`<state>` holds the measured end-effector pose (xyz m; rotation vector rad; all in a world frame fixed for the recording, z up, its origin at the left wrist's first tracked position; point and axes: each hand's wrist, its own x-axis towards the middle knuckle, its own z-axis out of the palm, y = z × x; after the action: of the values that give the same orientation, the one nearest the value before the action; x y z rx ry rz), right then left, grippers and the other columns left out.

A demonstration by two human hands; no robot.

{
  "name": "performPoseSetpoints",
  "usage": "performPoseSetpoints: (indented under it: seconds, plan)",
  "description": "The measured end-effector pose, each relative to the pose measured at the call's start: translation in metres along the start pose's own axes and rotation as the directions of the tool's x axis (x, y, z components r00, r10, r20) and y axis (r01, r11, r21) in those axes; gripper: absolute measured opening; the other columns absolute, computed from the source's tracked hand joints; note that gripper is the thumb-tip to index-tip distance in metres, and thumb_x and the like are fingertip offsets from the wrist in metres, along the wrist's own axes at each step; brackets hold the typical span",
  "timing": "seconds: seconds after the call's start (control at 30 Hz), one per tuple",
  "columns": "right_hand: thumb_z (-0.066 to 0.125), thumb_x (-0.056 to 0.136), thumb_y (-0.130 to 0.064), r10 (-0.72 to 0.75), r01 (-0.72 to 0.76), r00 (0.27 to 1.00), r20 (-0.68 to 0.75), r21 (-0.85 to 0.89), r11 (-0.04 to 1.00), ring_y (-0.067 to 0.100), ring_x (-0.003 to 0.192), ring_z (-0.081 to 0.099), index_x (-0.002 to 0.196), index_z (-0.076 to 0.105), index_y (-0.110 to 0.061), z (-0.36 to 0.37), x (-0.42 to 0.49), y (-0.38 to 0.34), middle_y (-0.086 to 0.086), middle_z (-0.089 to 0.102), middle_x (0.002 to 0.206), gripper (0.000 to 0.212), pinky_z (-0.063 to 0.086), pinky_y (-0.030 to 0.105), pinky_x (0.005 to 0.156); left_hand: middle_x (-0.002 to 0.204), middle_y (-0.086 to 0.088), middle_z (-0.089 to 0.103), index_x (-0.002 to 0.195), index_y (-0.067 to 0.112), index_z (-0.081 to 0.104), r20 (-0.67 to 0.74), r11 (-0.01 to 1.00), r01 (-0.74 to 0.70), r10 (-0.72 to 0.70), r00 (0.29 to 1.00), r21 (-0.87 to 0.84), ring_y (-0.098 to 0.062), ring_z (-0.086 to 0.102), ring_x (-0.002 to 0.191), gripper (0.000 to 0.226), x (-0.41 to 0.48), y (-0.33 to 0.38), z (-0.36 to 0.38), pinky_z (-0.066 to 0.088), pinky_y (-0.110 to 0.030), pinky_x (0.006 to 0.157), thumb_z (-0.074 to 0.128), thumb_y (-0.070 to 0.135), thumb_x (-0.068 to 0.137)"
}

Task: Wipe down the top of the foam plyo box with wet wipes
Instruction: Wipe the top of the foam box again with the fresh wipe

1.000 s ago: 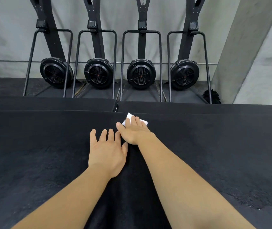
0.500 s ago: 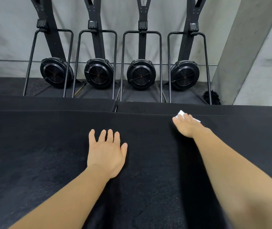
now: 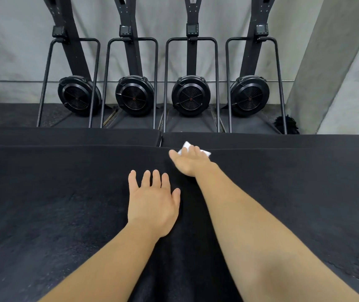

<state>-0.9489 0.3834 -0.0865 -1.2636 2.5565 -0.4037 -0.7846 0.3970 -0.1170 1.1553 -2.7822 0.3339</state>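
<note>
Our right hand (image 3: 190,163) lies flat with fingers straight, pressing the small white wet wipe (image 3: 186,147) onto the far edge of the black foam plyo box top (image 3: 54,203), about midway along an edge that runs left to right. Our left hand (image 3: 153,203) rests open and spread on the top nearer to us, just beside the right forearm, so we judge a sweep toward the left corner would have to pass beyond it. Past the far edge lie two lower black pads (image 3: 65,137) and four black fan-wheel machines (image 3: 190,97), well clear of the wiping.
</note>
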Motion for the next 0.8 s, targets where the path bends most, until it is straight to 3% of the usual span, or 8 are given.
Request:
performPoseSetpoints:
  seconds: [0.17,0.27,0.4,0.5,0.63,0.8]
  plan:
    - [0.019,0.101,-0.052,-0.117,0.104,0.987,0.112,0.115,0.988,0.022,0.148,0.014,0.156,0.023,-0.016,0.009,-0.006,-0.036,0.007,0.021,0.161,0.067,0.016,0.042,0.116,0.154,-0.002,0.033,0.15,0.019,0.026,-0.013,1.0,-0.006,0.006,1.0,0.014,-0.026,0.021,0.145,0.075,0.0,0.001,-0.002,-0.011,-0.055,0.112,-0.008,0.047,0.089]
    - [0.022,0.101,-0.047,-0.149,0.143,0.986,0.077,0.073,0.987,0.021,0.141,0.025,0.149,0.035,-0.017,0.005,-0.011,-0.02,0.005,0.032,0.152,0.058,0.023,0.042,0.114,0.158,-0.002,0.025,0.152,0.019,0.021,0.006,1.0,0.006,-0.006,1.0,0.006,-0.025,0.016,0.147,0.07,0.0,0.001,-0.001,-0.013,-0.055,0.112,-0.003,0.048,0.093]
    - [0.028,0.097,-0.046,-0.012,0.012,1.0,-0.005,0.063,0.998,0.027,0.127,0.041,0.136,0.046,-0.018,-0.016,-0.014,0.033,0.006,0.046,0.135,0.051,0.036,0.047,0.108,0.161,-0.004,0.016,0.154,0.018,0.013,0.033,0.999,0.007,-0.009,0.999,0.045,-0.025,0.011,0.149,0.069,0.0,0.001,0.0,-0.014,-0.056,0.111,-0.004,0.049,0.094]
    - [0.027,0.097,-0.042,0.081,-0.081,0.996,-0.046,0.011,0.997,0.027,0.126,0.041,0.129,0.051,-0.017,-0.036,-0.017,0.086,0.006,0.047,0.132,0.047,0.034,0.047,0.108,0.161,-0.004,0.016,0.154,0.018,0.012,0.04,0.998,0.005,-0.008,0.999,0.069,-0.025,0.011,0.148,0.068,0.001,0.001,-0.001,-0.012,-0.057,0.112,-0.002,0.048,0.096]
    - [0.023,0.101,-0.045,0.186,-0.187,0.982,-0.024,-0.038,0.982,0.024,0.14,0.027,0.148,0.034,-0.018,-0.053,-0.021,0.135,0.007,0.036,0.148,0.055,0.024,0.044,0.114,0.161,-0.004,0.016,0.154,0.017,0.012,0.044,0.997,0.001,-0.005,0.999,0.083,-0.026,0.011,0.148,0.066,0.001,0.002,-0.002,-0.012,-0.057,0.113,-0.001,0.048,0.097]
    - [0.019,0.101,-0.056,0.28,-0.281,0.96,-0.032,-0.134,0.95,0.025,0.148,0.013,0.157,0.015,-0.012,-0.045,-0.022,0.127,0.009,0.018,0.161,0.072,0.014,0.042,0.118,0.161,-0.005,0.017,0.154,0.017,0.012,0.047,0.996,-0.002,-0.002,0.999,0.089,-0.027,0.011,0.148,0.066,0.001,0.002,-0.002,-0.014,-0.057,0.112,-0.001,0.048,0.098]
